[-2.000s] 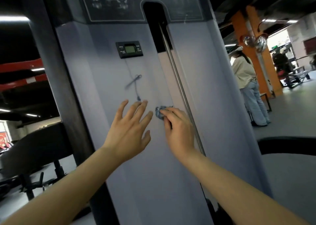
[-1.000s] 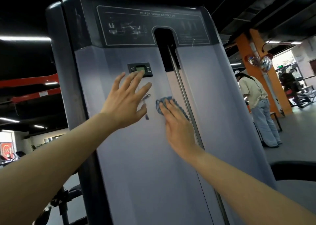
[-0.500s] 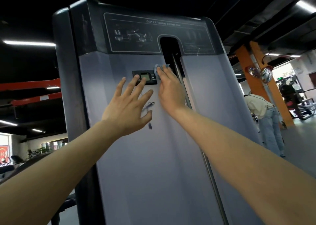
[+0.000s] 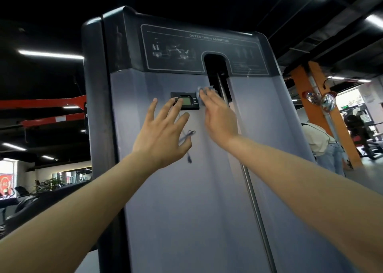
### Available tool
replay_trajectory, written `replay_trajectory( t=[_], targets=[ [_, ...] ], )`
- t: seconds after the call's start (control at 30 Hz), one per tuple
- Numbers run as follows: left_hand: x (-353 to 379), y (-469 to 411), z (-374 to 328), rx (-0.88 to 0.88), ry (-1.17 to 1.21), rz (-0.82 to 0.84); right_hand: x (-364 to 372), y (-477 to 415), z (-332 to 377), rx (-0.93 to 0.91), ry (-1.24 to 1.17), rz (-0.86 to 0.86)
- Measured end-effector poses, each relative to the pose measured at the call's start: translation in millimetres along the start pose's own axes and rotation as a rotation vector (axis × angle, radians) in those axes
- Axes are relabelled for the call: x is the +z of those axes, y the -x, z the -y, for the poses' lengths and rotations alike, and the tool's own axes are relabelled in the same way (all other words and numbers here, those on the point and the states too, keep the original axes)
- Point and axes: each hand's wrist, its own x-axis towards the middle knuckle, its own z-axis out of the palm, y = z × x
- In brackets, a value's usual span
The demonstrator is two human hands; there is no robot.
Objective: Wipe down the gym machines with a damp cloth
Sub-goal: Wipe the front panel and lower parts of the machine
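cloth (image 4: 200,91) mostly under right hand (image 4: 220,119), display (image 4: 187,102) unreadable

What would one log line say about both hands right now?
left hand: open, spread over grey panel | right hand: flat fingers press cloth beside display | step: wiping upper panel

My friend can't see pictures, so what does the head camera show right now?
A right hand presses a blue cloth on a grey gym machine, just right of its small display. The left hand is spread open beside it, fingertips at the display's left end. A person is far off on the right.
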Motion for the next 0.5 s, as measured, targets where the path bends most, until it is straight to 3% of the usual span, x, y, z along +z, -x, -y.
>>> replay_trajectory(
  t=[0.2,0.3,0.37,0.5],
  targets=[
    [-3.6,1.4,-0.8,-0.044,-0.002,-0.043,3.1,-54.1,32.1,0.127,0.021,0.009],
    [-6.9,6.5,1.0,-0.183,0.052,-0.151,5.6,-42.7,44.3,0.176,-0.001,-0.035],
    [-8.4,10.2,2.3,-0.299,0.116,-0.229,8.5,-39.5,56.9,0.134,-0.027,-0.023],
    [-6.1,11.6,2.5,-0.434,0.195,-0.305,13.6,-45.8,84.5,-0.122,-0.079,0.055]
  ],
)
